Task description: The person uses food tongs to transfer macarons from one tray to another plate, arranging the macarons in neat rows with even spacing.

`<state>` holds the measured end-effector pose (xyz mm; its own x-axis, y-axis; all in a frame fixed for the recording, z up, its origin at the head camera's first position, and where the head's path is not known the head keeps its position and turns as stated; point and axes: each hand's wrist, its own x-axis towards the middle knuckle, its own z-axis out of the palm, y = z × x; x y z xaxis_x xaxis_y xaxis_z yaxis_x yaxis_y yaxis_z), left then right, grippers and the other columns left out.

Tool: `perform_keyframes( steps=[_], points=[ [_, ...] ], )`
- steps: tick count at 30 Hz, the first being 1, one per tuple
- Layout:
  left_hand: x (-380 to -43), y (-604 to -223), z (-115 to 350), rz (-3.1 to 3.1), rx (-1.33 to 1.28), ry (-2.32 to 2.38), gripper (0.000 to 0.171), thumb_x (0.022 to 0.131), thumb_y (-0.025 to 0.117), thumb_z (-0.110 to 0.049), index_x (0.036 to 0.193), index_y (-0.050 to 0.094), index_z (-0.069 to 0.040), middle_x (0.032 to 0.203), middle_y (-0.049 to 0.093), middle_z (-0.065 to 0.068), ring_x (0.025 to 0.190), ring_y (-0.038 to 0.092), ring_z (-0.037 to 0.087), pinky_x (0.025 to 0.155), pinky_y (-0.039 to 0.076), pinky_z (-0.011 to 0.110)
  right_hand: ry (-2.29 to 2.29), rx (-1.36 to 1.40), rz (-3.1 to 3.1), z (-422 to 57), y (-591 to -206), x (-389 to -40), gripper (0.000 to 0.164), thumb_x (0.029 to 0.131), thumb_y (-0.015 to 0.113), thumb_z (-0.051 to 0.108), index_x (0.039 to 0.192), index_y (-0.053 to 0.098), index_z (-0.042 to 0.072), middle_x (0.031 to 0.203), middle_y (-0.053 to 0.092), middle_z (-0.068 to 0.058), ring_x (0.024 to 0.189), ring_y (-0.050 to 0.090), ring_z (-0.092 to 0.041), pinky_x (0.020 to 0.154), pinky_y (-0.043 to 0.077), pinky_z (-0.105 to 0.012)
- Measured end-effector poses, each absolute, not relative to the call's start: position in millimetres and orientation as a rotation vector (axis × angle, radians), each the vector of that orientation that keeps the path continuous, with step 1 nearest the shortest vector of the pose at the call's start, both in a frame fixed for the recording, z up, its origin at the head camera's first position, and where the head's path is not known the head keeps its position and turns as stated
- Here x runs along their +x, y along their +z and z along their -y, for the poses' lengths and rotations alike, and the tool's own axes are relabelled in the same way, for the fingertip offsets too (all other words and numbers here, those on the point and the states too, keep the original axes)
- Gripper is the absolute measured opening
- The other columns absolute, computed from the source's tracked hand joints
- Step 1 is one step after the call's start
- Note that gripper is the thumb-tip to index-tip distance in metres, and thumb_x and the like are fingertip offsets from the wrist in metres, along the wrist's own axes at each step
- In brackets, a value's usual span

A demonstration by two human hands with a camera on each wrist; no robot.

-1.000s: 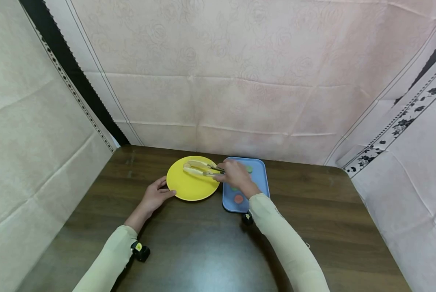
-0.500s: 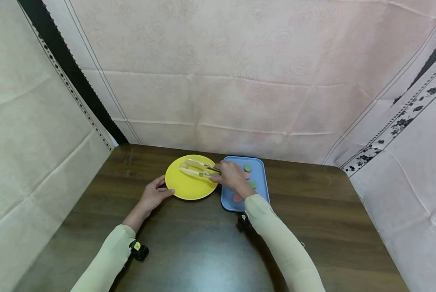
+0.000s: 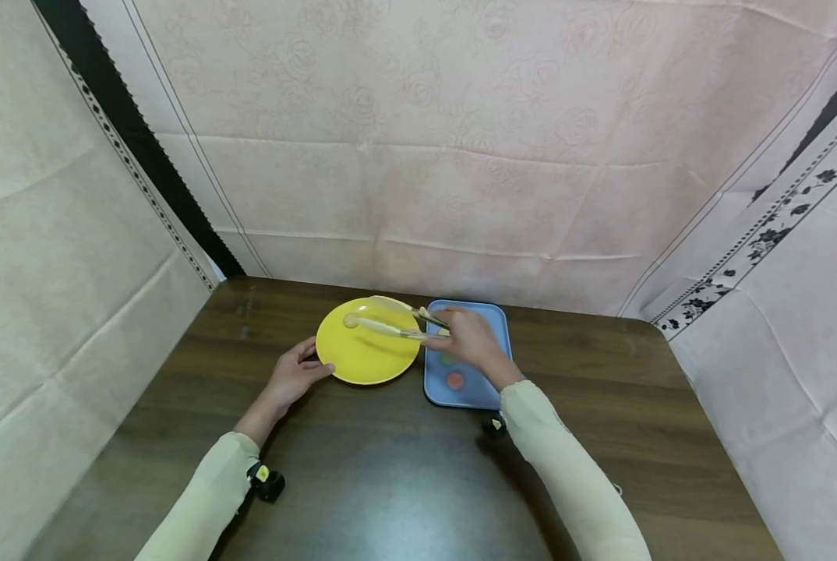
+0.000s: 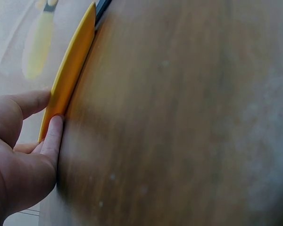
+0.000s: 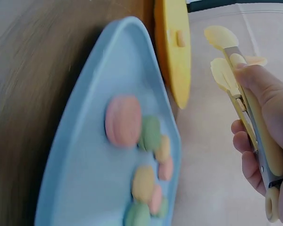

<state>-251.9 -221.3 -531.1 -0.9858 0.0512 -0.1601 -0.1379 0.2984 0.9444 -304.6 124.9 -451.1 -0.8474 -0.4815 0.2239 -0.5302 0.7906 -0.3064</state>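
Observation:
My left hand (image 3: 294, 382) holds the left rim of a round yellow plate (image 3: 369, 362), thumb and fingers on either side of the edge in the left wrist view. A pair of kitchen tongs (image 5: 264, 136) with pale yellow tips is gripped in my right hand (image 3: 469, 336). The tongs' arms stand apart above the plate, nothing between them in the right wrist view. One small beige macaron (image 3: 351, 320) lies on the plate, towards its left side. Beside the plate, several pink, green and beige macarons, such as a pink macaron (image 5: 123, 121), sit on a blue tray (image 5: 80, 155).
Plate and tray stand side by side near the far edge of a dark wooden table (image 3: 362, 475). A pale patterned cloth (image 3: 418, 156) hangs behind the table, with more cloth at both sides.
My right hand has moved right with the tongs, back over the tray. The tongs have spread wider and drawn off the beige macaron, which stays on the plate. My left hand keeps its place.

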Motion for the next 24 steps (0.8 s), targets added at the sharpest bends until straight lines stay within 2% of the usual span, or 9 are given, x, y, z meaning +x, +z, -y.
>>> perform_keyframes(
  steps=[3, 5, 8, 10, 13, 16, 21, 24],
  points=[
    [-252, -532, 221, -2.402, -0.085, 1.771, 0.08, 0.098, 0.073, -0.024, 0.162, 0.027, -0.007, 0.159, 0.039, 0.021, 0.129, 0.056, 0.036, 0.098, 0.054, 0.037, 0.558, 0.797, 2.813, -143, -443, -296, 0.04, 0.088, 0.082, 0.041, 0.117, 0.074, 0.014, 0.089, 0.066, -0.002, 0.069, 0.053, -0.015, 0.059, 0.045, -0.033],
    [-253, -532, 220, -2.4, -0.087, 1.774, 0.08, 0.098, 0.073, -0.023, 0.162, 0.027, -0.007, 0.159, 0.039, 0.021, 0.129, 0.056, 0.036, 0.098, 0.054, 0.037, 0.545, 0.77, 2.789, -156, -439, -289, 0.044, 0.086, 0.083, 0.041, 0.119, 0.075, 0.013, 0.095, 0.069, -0.003, 0.075, 0.06, -0.016, 0.062, 0.05, -0.035],
    [-253, -533, 220, -2.398, -0.086, 1.77, 0.081, 0.097, 0.073, -0.023, 0.162, 0.027, -0.006, 0.159, 0.039, 0.021, 0.13, 0.056, 0.036, 0.099, 0.054, 0.038, 0.518, 0.714, 2.774, -179, -434, -278, 0.055, 0.086, 0.083, 0.043, 0.128, 0.072, 0.009, 0.114, 0.072, -0.01, 0.091, 0.068, -0.023, 0.073, 0.057, -0.043],
    [-253, -533, 220, -2.395, -0.084, 1.77, 0.081, 0.097, 0.073, -0.024, 0.162, 0.027, -0.006, 0.159, 0.038, 0.021, 0.13, 0.056, 0.036, 0.1, 0.053, 0.039, 0.508, 0.688, 2.77, -193, -432, -270, 0.06, 0.085, 0.083, 0.044, 0.131, 0.071, 0.006, 0.118, 0.071, -0.014, 0.095, 0.069, -0.027, 0.077, 0.057, -0.046],
    [-253, -532, 221, -2.398, -0.076, 1.764, 0.082, 0.097, 0.073, -0.024, 0.162, 0.026, -0.006, 0.159, 0.037, 0.022, 0.13, 0.055, 0.037, 0.101, 0.053, 0.04, 0.497, 0.658, 2.758, -215, -431, -259, 0.06, 0.085, 0.084, 0.042, 0.129, 0.071, 0.004, 0.111, 0.071, -0.013, 0.087, 0.067, -0.025, 0.073, 0.057, -0.045],
    [-253, -531, 222, -2.402, -0.068, 1.76, 0.082, 0.098, 0.072, -0.024, 0.162, 0.025, -0.006, 0.16, 0.037, 0.023, 0.131, 0.055, 0.037, 0.101, 0.053, 0.04, 0.478, 0.636, 2.726, -235, -435, -249, 0.056, 0.083, 0.086, 0.041, 0.124, 0.073, 0.005, 0.101, 0.069, -0.01, 0.073, 0.058, -0.018, 0.062, 0.052, -0.038],
    [-253, -531, 222, -2.405, -0.088, 1.759, 0.082, 0.098, 0.073, -0.024, 0.162, 0.025, -0.006, 0.16, 0.036, 0.022, 0.13, 0.056, 0.036, 0.101, 0.053, 0.038, 0.47, 0.582, 2.741, -264, -444, -233, 0.049, 0.083, 0.086, 0.039, 0.119, 0.075, 0.007, 0.094, 0.067, -0.005, 0.067, 0.05, -0.013, 0.054, 0.041, -0.031],
    [-253, -531, 220, -2.401, -0.104, 1.758, 0.082, 0.097, 0.073, -0.024, 0.162, 0.025, -0.006, 0.16, 0.037, 0.021, 0.13, 0.056, 0.035, 0.1, 0.053, 0.036, 0.446, 0.551, 2.778, -279, -447, -224, 0.048, 0.084, 0.085, 0.038, 0.119, 0.074, 0.007, 0.092, 0.065, -0.003, 0.066, 0.049, -0.013, 0.054, 0.04, -0.03]
  ],
)
